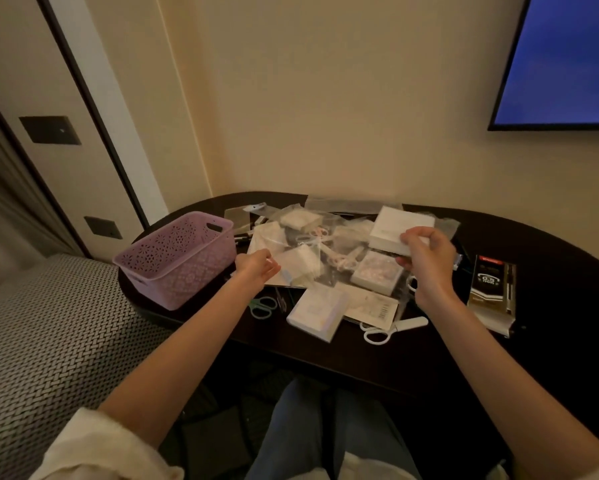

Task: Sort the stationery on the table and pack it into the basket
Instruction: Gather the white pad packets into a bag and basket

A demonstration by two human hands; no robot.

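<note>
Here, white box [400, 227] pinched between right hand [429, 261] fingers.

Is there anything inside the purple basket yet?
No, the purple basket looks empty inside, and the stationery pile lies on the table beside it.

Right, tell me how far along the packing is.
Barely started. Done: nothing visible; no stationery shows over the rim of the basket, though its floor is hidden. In hand: the right hand grips a white box, and the left hand pinches a clear bag in the pile. Left: the other bags and boxes, the green scissors, the white scissors and the pen pack, all on the table.
</note>
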